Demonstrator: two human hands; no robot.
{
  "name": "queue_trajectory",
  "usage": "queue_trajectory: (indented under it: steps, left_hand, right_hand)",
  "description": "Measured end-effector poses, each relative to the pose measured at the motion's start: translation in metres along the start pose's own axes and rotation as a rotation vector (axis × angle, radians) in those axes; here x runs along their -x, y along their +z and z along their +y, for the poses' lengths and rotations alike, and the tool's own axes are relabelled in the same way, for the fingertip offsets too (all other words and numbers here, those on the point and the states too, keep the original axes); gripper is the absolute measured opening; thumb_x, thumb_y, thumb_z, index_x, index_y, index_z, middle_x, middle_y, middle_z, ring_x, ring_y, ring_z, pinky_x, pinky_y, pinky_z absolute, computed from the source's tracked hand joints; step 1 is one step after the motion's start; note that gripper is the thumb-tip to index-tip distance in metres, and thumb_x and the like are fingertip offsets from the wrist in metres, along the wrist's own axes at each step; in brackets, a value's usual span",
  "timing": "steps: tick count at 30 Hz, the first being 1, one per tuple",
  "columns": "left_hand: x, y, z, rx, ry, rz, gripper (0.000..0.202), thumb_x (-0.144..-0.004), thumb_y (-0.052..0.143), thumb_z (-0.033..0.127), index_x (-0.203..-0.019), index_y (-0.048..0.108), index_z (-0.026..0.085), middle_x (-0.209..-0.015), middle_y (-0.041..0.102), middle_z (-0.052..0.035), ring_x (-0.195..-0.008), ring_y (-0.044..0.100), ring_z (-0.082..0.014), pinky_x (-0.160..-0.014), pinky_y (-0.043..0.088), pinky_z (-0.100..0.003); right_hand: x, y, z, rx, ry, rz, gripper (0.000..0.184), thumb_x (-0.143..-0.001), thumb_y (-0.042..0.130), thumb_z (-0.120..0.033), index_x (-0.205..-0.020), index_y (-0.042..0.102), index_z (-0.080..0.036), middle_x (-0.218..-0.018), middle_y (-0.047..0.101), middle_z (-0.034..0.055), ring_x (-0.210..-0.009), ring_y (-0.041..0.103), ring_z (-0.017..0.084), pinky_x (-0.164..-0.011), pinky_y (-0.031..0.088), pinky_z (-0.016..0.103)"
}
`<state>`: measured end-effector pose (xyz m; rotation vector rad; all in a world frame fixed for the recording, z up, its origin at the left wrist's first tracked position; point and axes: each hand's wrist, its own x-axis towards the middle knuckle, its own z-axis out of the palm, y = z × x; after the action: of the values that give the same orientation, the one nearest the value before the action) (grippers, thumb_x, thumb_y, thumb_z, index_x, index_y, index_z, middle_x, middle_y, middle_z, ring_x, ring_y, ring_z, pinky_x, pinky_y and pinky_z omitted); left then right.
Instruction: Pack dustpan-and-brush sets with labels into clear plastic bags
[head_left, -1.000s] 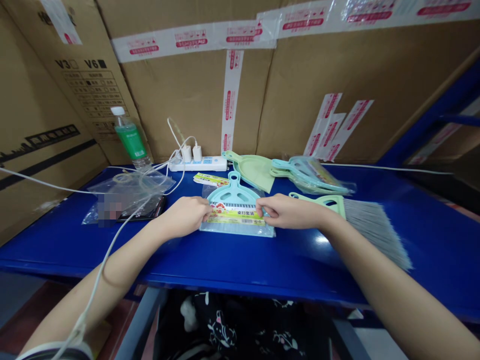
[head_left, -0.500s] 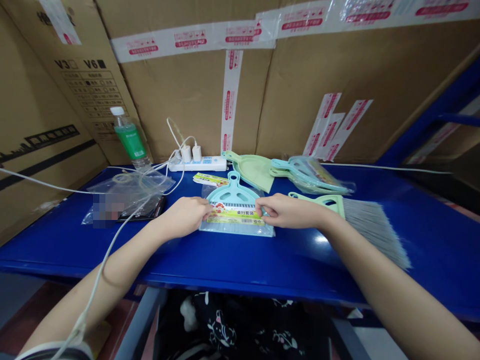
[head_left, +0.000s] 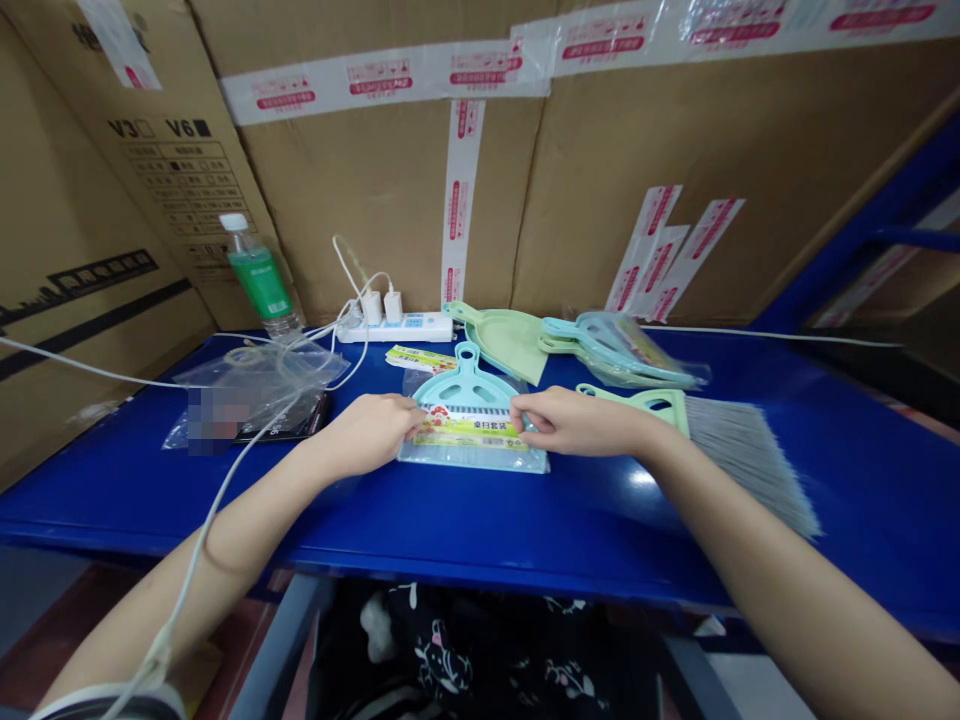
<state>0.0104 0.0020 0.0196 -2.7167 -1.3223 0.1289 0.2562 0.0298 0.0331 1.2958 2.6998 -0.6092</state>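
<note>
A light-blue dustpan and brush set point(head_left: 469, 385) lies flat on the blue table in a clear plastic bag, its handle pointing away from me. Across its middle runs a yellow and white printed label point(head_left: 472, 428). My left hand point(head_left: 375, 432) has its fingers closed on the set's left edge. On the right edge, my right hand point(head_left: 566, 420) is closed with thumb and forefinger pinched at the label's end. The fingertips of both hands are partly hidden. Just right of my right hand lies a green-handled brush point(head_left: 735, 450) with grey bristles.
Behind the set are a green dustpan point(head_left: 506, 340), bagged dustpan sets point(head_left: 622, 350), a loose label point(head_left: 420, 358) and a white power strip point(head_left: 420, 327). At left stand a bottle point(head_left: 259, 275) and a clear plastic bag point(head_left: 259, 385). A white cable point(head_left: 225, 490) crosses over my left forearm.
</note>
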Motion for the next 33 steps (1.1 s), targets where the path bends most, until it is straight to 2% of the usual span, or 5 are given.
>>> queue_trajectory:
  steps: [14, 21, 33]
  left_hand:
    - [0.0004, 0.0019, -0.0010, 0.002, 0.024, 0.030, 0.025, -0.069, 0.036, 0.001, -0.071, 0.056, 0.017, -0.069, 0.059, -0.0018, -0.063, 0.055, -0.0154, -0.057, 0.041, -0.025]
    - [-0.0004, 0.0002, 0.0007, -0.009, -0.010, -0.015, 0.024, -0.070, 0.039, 0.001, -0.071, 0.056, 0.017, -0.070, 0.060, -0.0017, -0.066, 0.056, -0.0162, -0.059, 0.041, -0.025]
    - [-0.0007, -0.0013, 0.0015, -0.028, -0.009, -0.017, 0.025, -0.072, 0.038, 0.001, -0.072, 0.056, 0.018, -0.070, 0.061, -0.0011, -0.067, 0.057, -0.0161, -0.059, 0.041, -0.025]
  right_hand:
    - [-0.0010, 0.0002, 0.0005, -0.004, 0.001, 0.005, 0.006, -0.079, 0.048, -0.015, -0.076, 0.050, -0.021, -0.056, 0.040, -0.0051, -0.052, 0.040, 0.013, -0.055, 0.031, 0.026]
    - [-0.0003, -0.0003, -0.0020, -0.001, 0.014, 0.005, 0.006, -0.078, 0.048, -0.015, -0.076, 0.051, -0.020, -0.056, 0.040, -0.0050, -0.052, 0.040, 0.013, -0.055, 0.031, 0.026]
    - [-0.0009, 0.0008, 0.0001, 0.001, -0.022, 0.012, 0.010, -0.075, 0.051, -0.012, -0.080, 0.053, -0.020, -0.056, 0.042, -0.0058, -0.054, 0.043, 0.013, -0.057, 0.033, 0.025]
